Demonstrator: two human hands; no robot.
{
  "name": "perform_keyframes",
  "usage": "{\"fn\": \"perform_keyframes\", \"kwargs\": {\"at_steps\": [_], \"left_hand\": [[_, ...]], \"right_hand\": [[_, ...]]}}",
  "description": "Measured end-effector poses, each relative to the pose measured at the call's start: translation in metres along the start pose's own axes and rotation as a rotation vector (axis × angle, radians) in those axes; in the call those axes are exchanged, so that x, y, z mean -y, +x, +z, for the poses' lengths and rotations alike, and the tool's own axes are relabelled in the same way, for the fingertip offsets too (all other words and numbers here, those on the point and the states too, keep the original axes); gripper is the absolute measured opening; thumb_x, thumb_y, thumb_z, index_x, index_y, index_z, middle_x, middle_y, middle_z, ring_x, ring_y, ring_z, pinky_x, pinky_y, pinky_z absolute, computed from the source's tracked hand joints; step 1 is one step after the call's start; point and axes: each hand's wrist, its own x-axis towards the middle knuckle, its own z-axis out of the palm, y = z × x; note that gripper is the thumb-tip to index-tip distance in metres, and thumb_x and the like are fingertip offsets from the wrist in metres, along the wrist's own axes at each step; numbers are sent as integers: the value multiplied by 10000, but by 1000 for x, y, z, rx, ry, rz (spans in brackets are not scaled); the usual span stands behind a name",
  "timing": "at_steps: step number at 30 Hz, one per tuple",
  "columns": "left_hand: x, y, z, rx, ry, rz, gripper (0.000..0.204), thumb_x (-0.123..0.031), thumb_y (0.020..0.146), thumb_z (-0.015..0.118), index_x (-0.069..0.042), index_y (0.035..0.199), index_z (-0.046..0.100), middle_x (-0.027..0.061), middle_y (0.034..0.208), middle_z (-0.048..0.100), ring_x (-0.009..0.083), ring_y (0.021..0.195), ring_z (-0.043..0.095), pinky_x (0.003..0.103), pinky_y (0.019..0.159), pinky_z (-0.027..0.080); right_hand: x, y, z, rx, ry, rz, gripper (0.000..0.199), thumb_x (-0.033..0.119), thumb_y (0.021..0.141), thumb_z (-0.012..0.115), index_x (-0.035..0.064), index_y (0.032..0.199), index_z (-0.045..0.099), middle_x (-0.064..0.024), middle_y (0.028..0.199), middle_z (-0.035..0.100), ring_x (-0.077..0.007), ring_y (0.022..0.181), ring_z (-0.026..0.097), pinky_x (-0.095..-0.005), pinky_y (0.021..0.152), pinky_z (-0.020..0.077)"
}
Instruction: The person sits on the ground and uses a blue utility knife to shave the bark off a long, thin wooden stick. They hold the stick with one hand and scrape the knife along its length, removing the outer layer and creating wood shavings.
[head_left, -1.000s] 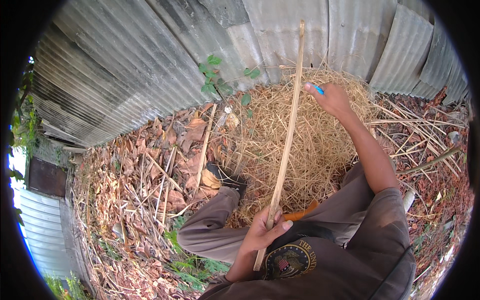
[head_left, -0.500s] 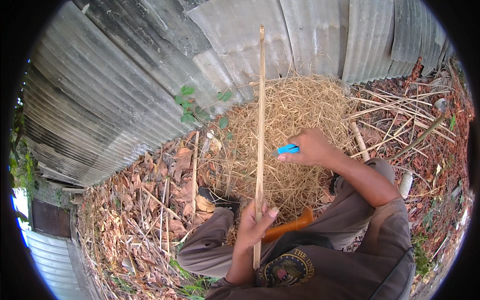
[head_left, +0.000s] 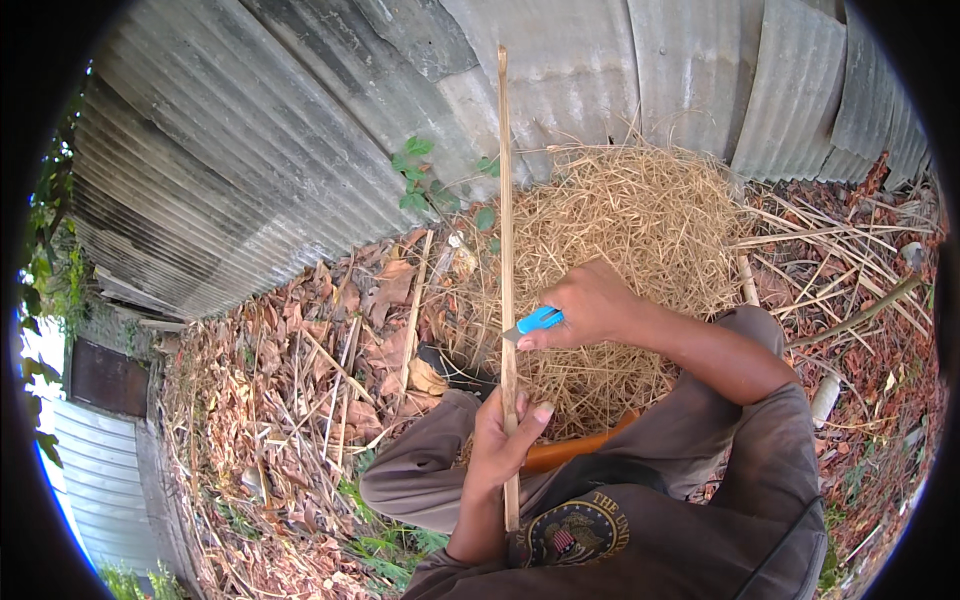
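Note:
A long, thin bamboo strip [head_left: 505, 220] stands nearly upright across the middle of the view, its lower end against my shirt. My left hand [head_left: 505, 435] is closed round the strip near that lower end. In my right hand [head_left: 592, 308] is a blue utility knife [head_left: 539, 320], its short blade out and meeting the strip's right edge above my left hand. Behind the strip lies a heap of pale shavings [head_left: 640, 220]. An orange curved object [head_left: 570, 452] shows partly between my legs; what it is I cannot make out.
Corrugated metal sheets [head_left: 250, 170] rise as a fence beyond the heap. Dry leaves [head_left: 300, 385] cover the ground at left, with a green vine [head_left: 415, 175] by the fence. Several loose strips [head_left: 830, 250] and a stick [head_left: 865, 312] lie at right.
My right hand has brought the knife left and slightly down, from beside the strip to its edge. The strip leans a little further left at the top. The view has shifted.

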Motion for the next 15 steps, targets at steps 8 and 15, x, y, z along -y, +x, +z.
{"fn": "perform_keyframes", "kwargs": {"at_steps": [8, 15], "left_hand": [[-7, -3, 6, 17, 423, 12, 350, -62, 790, 748, -66, 873, 409, -67, 602, 361, 11, 536, 331, 179, 476, 296], [-1, -40, 31, 402, 287, -96, 436, -19, 766, 757, -113, 807, 333, -72, 588, 333, 9, 536, 303, 196, 485, 279]], "right_hand": [[-25, 18, 2, -63, -112, 102, 802, 847, 724, 422, 90, 543, 615, -81, 443, 515, -255, 424, 551, -392, 412, 419], [-149, -21, -66, -292, -141, 913, 866, 825, 782, 359, 22, 536, 565, -101, 458, 506, -279, 471, 561, -420, 469, 427]]}}
